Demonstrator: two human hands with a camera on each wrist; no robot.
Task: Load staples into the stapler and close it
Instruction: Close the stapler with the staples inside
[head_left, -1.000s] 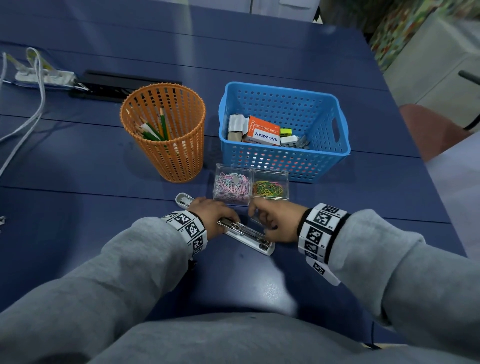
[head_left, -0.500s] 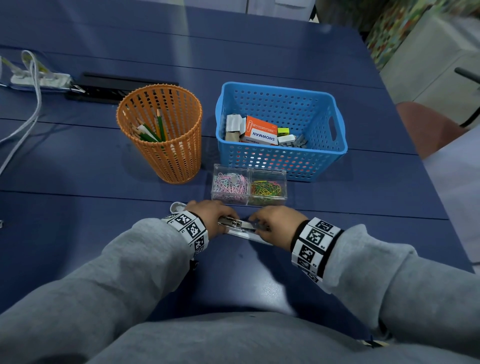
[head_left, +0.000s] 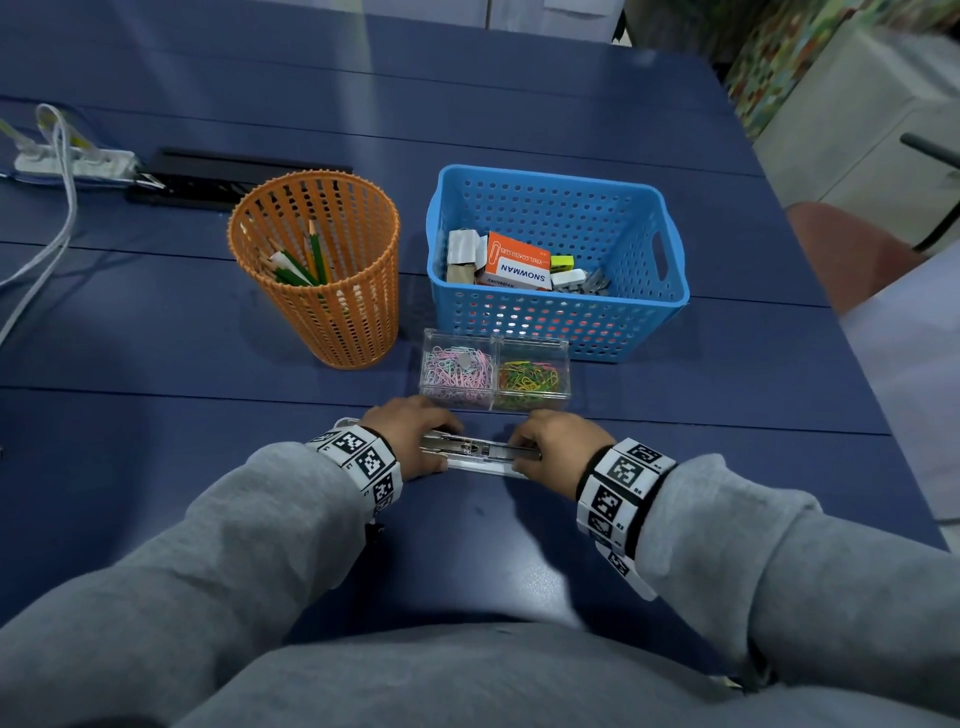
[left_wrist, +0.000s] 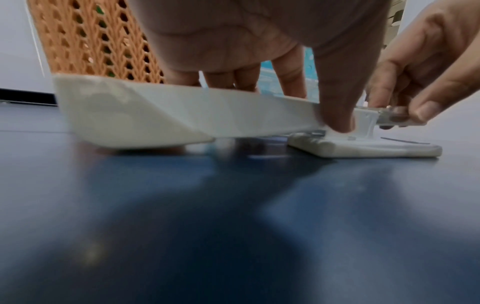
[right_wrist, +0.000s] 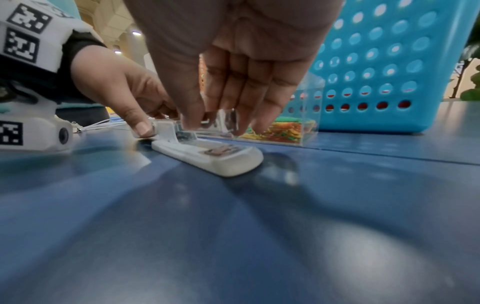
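From the head view, one white plastic stapler (head_left: 480, 457) lies on the blue table (head_left: 467, 545) just before a clear two-compartment box of paper clips (head_left: 493, 370), opened flat. The left wrist view adds that its white cover (left_wrist: 182, 115) is swung back, left hand (left_wrist: 259, 37) gripping it, thumb against the hinge. The right wrist view shows the right hand (right_wrist: 233, 61) pinching the metal staple channel (right_wrist: 228, 121), fingers together. Behind stand one orange mesh cup (head_left: 317, 270) and one blue perforated basket (head_left: 670, 291).
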